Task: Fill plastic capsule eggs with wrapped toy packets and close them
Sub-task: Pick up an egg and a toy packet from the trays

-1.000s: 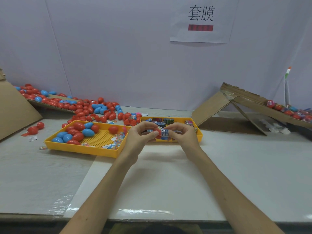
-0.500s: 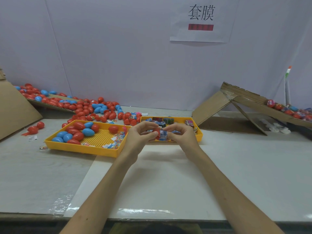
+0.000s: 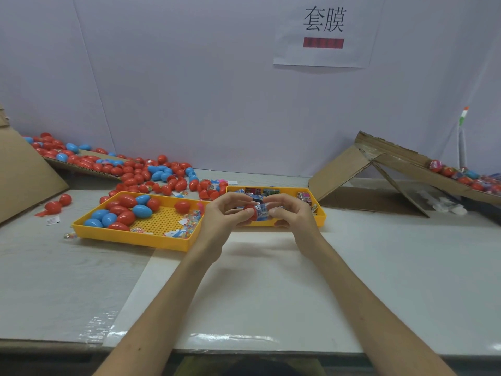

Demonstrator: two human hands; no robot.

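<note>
White table top [image 3: 393,267]: work zone was mid-table, with both hands raised just above it. Brown cardboard ramp [image 3: 341,169] stood at my 2 o'clock. A loose heap of red and blue plastic eggs [image 3: 151,172] lay far back at 10–11. Yellow perforated plastic tray of capsule eggs [image 3: 130,238] sat at 10. Yellow plastic tray of wrapped toy packets [image 3: 321,219] was at 12, right behind my hands.

Left hand [image 3: 221,217]: fingers curled, thumb and fingertips pinching the red plastic egg half [image 3: 251,213], mouth apparently facing 3 o'clock. Right hand [image 3: 292,213]: also curled, pinching the blue-and-white wrapped toy packet [image 3: 263,211]. The packet's near end met the egg mouth; I couldn't tell how deep it sat.

My read: this was the stuffing step, egg not yet closed.

To do it well:
- keep the shell braced and only push with the right hand
- feed the packet end-on and tuck loose wrapper inside the rim
- any film caught on the rim would probably stop the halves snapping shut
- I couldn't see the mating half, so locate it before letting go
</note>
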